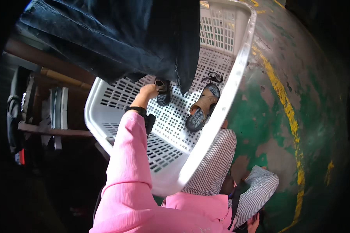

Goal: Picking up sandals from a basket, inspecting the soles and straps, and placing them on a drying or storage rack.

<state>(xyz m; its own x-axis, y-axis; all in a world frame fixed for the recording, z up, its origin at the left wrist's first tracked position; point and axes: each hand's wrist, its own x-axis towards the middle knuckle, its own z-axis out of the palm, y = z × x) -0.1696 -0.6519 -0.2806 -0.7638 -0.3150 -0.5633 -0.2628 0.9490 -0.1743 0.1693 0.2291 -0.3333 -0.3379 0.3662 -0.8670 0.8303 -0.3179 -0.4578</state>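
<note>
My left hand [149,91], in a pink sleeve with a black band at the wrist, reaches into a white plastic basket [174,173]. Its fingers are closed on a dark sandal [163,98] that touches or nearly touches the basket floor. To its right lies a tan sandal [204,105] with a dark patterned insole, against the basket wall. Dark blue denim-like cloth [116,35] covers the far left of the basket and hides part of its inside. Low at the right, beside my leg, my right hand [254,223] shows only partly, fingers curled by something dark.
A small black strap-like piece [215,76] lies in the basket beyond the tan sandal. Shelving [58,112] with brown bars stands at the left. The green, worn floor [260,112] carries a yellow line [286,105]. My checked trouser legs [214,163] are close to the basket's near right side.
</note>
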